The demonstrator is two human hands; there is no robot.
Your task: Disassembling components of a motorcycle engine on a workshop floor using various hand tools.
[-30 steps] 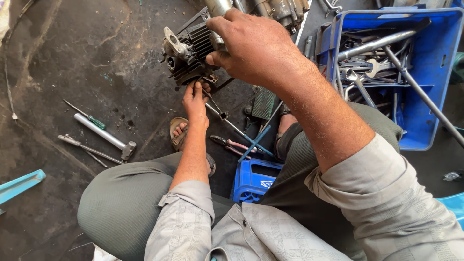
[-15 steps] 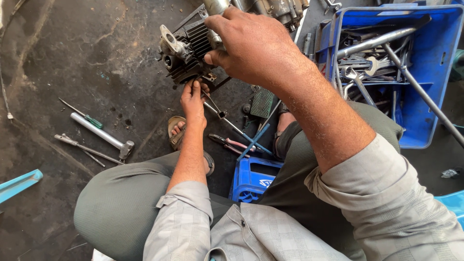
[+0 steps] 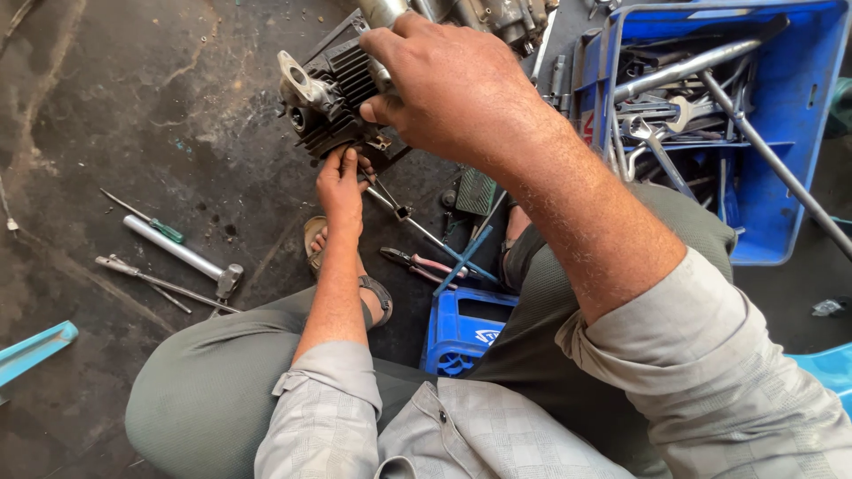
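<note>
Since a second ago our hands have barely shifted: the finned engine block [image 3: 333, 93] sits in much the same place, off the oily floor [image 3: 133, 106] in front of our knees. Our right hand [image 3: 444, 89] is closed over its top right side; our left hand [image 3: 342, 182] presses its fingertips up under the lower edge, not wrapped round anything. We judge the block heavy, rigid and greasy, best held by its solid body rather than the thin fins. To the right, the large blue crate [image 3: 790, 177] holds spanners and long metal bars. Between our legs, a small blue crate [image 3: 466, 328] shows no contents we can make out.
</note>
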